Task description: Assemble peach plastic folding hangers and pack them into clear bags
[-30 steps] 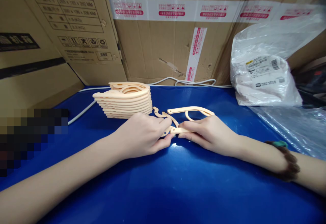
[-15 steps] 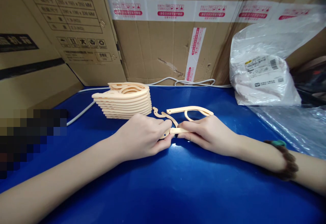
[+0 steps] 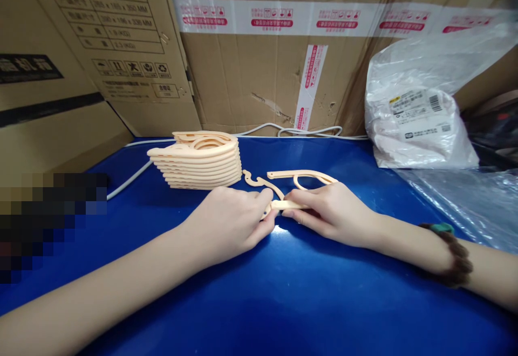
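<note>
My left hand point(image 3: 232, 218) is closed, its thumb and fingers pinching a small cream plastic hanger piece point(image 3: 265, 213) with a hole in it. Most of that piece is hidden by the fingers. Its end meets a cream hanger arm point(image 3: 289, 205), which my right hand point(image 3: 334, 210) grips from the other side between thumb and fingers. Just behind the hands, a curved hanger hook point(image 3: 259, 182) lies on the blue table. Another hanger arm point(image 3: 299, 173), with a loop under it, reaches behind my right hand. Left of these sits a neat stack of cream folding hangers point(image 3: 198, 164).
Cardboard boxes point(image 3: 251, 81) wall in the back and left of the blue table point(image 3: 283, 291). A white cable point(image 3: 137, 175) runs along the back. At the right stand a white plastic bag point(image 3: 421, 124) with a label and some clear plastic film point(image 3: 465, 199).
Both hands stay gripping the joined hanger pieces, with only a slight shift of the left hand and held pieces to the right. The rear hanger arm has turned a little.
</note>
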A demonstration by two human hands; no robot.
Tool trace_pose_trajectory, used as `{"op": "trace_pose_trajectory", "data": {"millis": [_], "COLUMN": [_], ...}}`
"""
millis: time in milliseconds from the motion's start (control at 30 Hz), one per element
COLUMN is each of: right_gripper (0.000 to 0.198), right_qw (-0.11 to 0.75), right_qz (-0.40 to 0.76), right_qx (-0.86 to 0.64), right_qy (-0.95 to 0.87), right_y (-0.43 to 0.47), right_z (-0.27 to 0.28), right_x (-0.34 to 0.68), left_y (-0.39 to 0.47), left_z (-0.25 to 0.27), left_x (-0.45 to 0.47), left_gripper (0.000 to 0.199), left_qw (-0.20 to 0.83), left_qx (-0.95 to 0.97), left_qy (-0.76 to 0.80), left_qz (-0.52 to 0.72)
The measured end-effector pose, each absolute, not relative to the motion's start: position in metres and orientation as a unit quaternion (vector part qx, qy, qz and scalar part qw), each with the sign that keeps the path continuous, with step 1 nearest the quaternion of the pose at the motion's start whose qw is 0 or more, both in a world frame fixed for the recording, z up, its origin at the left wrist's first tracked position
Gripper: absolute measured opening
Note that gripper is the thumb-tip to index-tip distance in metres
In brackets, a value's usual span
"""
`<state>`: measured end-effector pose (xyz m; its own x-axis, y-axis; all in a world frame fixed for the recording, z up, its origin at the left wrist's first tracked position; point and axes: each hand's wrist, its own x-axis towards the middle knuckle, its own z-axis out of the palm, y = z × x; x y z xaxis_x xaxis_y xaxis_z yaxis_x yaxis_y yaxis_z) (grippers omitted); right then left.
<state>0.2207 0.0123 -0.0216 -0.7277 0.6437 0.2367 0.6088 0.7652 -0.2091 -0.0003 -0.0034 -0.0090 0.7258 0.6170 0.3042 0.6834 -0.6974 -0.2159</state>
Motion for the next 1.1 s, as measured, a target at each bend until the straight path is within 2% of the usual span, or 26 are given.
{"op": "trace_pose_trajectory", "data": {"millis": [133, 433, 600, 833, 1100], "right_gripper": [0.030, 0.017, 0.018, 0.034, 0.029], "right_qw": [0.176, 0.316, 0.385, 0.345, 0.375], "right_qz": [0.036, -0.004, 0.053, 0.174, 0.210], "right_qx": [-0.342, -0.347, -0.424, -0.465, -0.463], "right_qy": [-0.922, -0.883, -0.818, -0.797, -0.775], "right_y": [0.011, 0.013, 0.024, 0.037, 0.045], "right_z": [-0.022, -0.017, -0.020, -0.027, -0.033], "right_x": [0.221, 0.221, 0.225, 0.229, 0.231], "left_y": [-0.008, -0.008, -0.006, -0.006, -0.009], "left_z": [-0.008, -0.006, -0.008, -0.008, -0.005], "left_x": [0.003, 0.001, 0.000, 0.001, 0.002], "left_gripper": [0.021, 0.017, 0.020, 0.020, 0.020], "left_qw": [0.166, 0.222, 0.235, 0.245, 0.249], "left_qx": [-0.907, -0.880, -0.878, -0.883, -0.890], "left_qy": [-0.373, -0.392, -0.384, -0.366, -0.343], "left_qz": [-0.102, -0.153, -0.162, -0.160, -0.171]}}
